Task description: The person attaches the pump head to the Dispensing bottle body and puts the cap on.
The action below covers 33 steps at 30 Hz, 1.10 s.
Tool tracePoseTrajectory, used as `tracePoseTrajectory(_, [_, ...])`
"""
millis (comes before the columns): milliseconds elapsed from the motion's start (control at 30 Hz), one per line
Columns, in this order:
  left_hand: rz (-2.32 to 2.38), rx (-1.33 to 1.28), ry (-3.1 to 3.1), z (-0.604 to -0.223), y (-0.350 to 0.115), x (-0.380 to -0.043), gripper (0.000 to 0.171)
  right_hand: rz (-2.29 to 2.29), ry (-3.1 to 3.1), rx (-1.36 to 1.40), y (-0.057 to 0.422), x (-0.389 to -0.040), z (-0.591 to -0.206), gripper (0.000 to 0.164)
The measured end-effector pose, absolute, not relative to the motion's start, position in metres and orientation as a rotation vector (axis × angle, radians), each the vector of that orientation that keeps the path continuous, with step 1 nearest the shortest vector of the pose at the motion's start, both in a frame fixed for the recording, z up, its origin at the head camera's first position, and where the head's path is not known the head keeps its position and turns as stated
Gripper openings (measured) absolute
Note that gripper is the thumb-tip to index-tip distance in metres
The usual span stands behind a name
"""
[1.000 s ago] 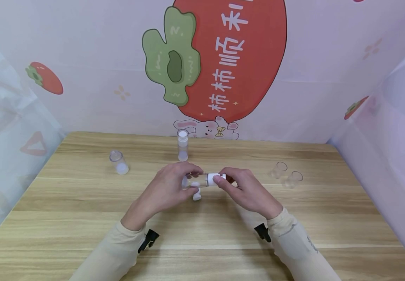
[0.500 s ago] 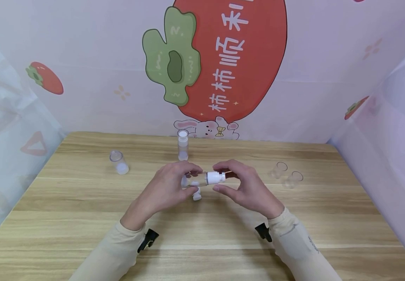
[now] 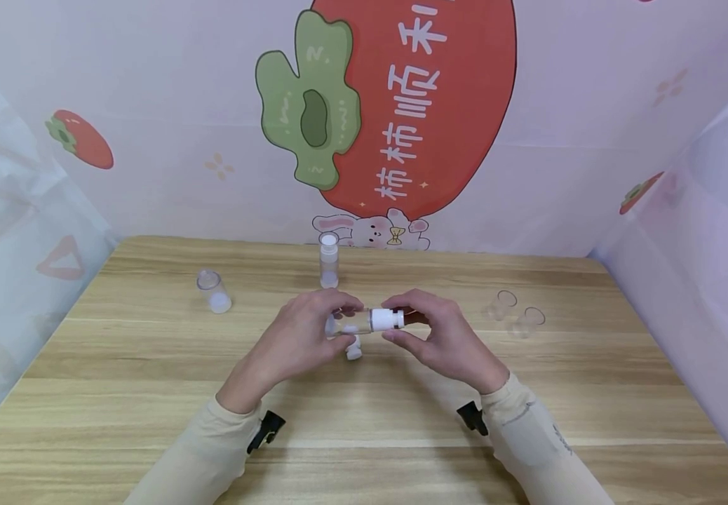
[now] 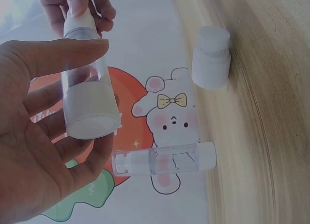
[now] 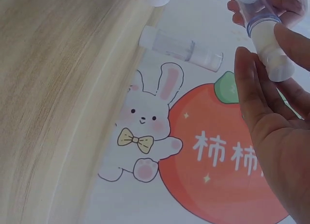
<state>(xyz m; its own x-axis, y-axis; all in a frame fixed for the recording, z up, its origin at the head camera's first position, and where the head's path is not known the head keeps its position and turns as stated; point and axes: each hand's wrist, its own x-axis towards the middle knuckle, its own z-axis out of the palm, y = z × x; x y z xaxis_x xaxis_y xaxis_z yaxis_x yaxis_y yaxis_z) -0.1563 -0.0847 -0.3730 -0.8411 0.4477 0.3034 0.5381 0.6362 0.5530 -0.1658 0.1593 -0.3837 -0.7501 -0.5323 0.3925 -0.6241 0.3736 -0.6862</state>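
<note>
My left hand (image 3: 304, 326) grips a small clear bottle (image 3: 353, 323) that lies sideways above the table, its white base end (image 4: 92, 112) turned toward the palm. At the bottle's right end is a white pump top (image 3: 384, 320). Around this top my right hand (image 3: 442, 344) has its thumb below and fingers above; in the right wrist view the thumb lies at the side of the pump top (image 5: 268, 44). Under the bottle, a loose white pump head (image 3: 354, 351) stands upright on the table, partly hidden by the left thumb in the head view.
Behind the hands an assembled clear bottle with a white top (image 3: 329, 263) stands upright. A clear bottle body with a white base (image 3: 214, 291) is at the left. Two clear caps (image 3: 530, 321) stand at the right of the wooden table (image 3: 364, 435). A printed cloth (image 3: 181, 189) hangs behind.
A second ago the right thumb and fingers overlapped the white pump top; they then spread and now sit around its end, exposing more of it. The left hand stays almost still.
</note>
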Motion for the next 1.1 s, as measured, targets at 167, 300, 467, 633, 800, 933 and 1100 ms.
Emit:
tracePoseTrajectory(167, [-0.989, -0.824, -2.713, -0.3734, -0.0848, -0.1568, 0.039, 1.344, -2.554, 1.047, 0.1589, -0.1661, -0.3838, 0.028])
tracePoseTrajectory(300, [-0.985, -0.828, -2.708, -0.3738, -0.0848, -0.1571, 0.039, 1.337, -2.610, 1.008, 0.1586, -0.1663, -0.3833, 0.021])
tracePoseTrajectory(467, [-0.978, -0.832, -2.705, -0.3737, -0.0841, -0.1568, 0.038, 1.331, -2.683, 0.957, 0.1581, -0.1658, -0.3814, 0.015])
tracePoseTrajectory(633, [-0.980, -0.840, -2.702, -0.3730, -0.0832, -0.1563, 0.038, 1.308, -2.745, 0.922, 0.1582, -0.1657, -0.3809, 0.017])
tracePoseTrajectory(800, [-0.994, -0.856, -2.693, -0.3735, -0.0834, -0.1565, 0.038, 1.295, -2.784, 0.910, 0.1584, -0.1662, -0.3814, 0.021])
tracePoseTrajectory(933, [-0.991, -0.860, -2.693, -0.3734, -0.0833, -0.1565, 0.038, 1.294, -2.798, 0.905, 0.1583, -0.1664, -0.3817, 0.024])
tracePoseTrajectory(1100, [-0.965, -0.861, -2.692, -0.3723, -0.0828, -0.1560, 0.038, 1.311, -2.799, 0.891, 0.1582, -0.1663, -0.3818, 0.023])
